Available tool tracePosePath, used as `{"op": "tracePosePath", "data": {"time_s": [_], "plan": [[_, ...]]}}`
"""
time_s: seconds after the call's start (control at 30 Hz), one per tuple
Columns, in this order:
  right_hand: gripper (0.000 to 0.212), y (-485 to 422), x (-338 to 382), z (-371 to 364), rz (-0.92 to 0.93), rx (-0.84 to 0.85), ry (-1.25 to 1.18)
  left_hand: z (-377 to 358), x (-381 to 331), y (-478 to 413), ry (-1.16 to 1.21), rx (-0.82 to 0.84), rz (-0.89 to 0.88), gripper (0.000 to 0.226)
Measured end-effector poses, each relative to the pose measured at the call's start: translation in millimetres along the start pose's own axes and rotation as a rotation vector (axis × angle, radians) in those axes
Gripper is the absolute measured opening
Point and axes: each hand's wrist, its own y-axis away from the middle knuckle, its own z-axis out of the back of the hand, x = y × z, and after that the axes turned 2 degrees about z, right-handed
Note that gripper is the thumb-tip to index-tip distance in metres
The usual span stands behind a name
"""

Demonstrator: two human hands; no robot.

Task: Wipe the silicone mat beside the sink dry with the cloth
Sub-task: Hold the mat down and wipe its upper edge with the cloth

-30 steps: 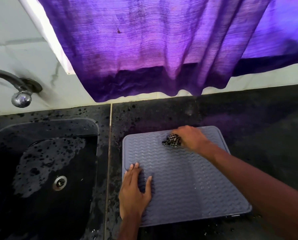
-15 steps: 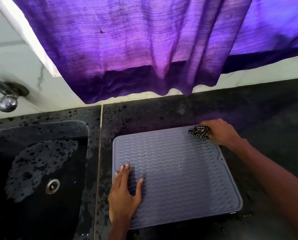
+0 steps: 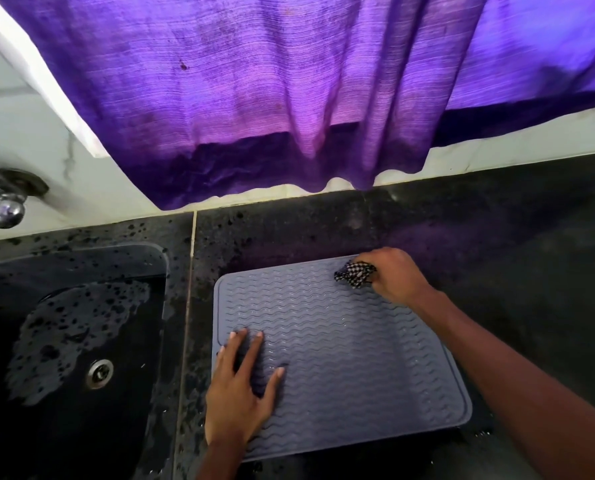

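Sink (image 3: 64, 427) sits wet on the left. Left hand (image 3: 237, 400) lies flat with fingers spread on the near-left corner of the grey silicone mat (image 3: 341, 358), just beside it on the dark desk (image 3: 514, 271). Checkered cloth (image 3: 354, 273) is bunched in the right hand's (image 3: 396, 275) grip at the mat's far-right edge.

The middle and near right of the silicone mat (image 3: 351, 368) lie open to a sweep, between the left hand (image 3: 238, 393) pressed flat on its near left part and the right hand (image 3: 398, 277) gripping the cloth (image 3: 355, 274) at its far right corner. Behind, the curtain (image 3: 254, 98) hem hangs low over the desk (image 3: 517, 258) (right at the back edge). Leftward the sink (image 3: 81, 341) drops away, the tap (image 3: 3, 206) above it.
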Motion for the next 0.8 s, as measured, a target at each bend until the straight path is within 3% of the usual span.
{"op": "tracePosePath", "data": {"time_s": [0.27,0.37,0.57,0.8], "plan": [[0.031,-27,33,-17,0.111,0.083,-0.242,3,-2,-1,0.023,-0.002,0.005,0.069],[0.035,-29,32,0,0.149,0.053,-0.308,4,-3,-1,0.033,-0.013,0.008,0.068],[0.038,-10,-19,14,0.08,0.087,-0.187,4,-1,-2,0.013,-0.005,-0.002,0.067],[0.045,-9,7,-10,0.074,-0.024,-0.074,2,-1,-2,-0.003,0.002,0.0,0.069]]}}
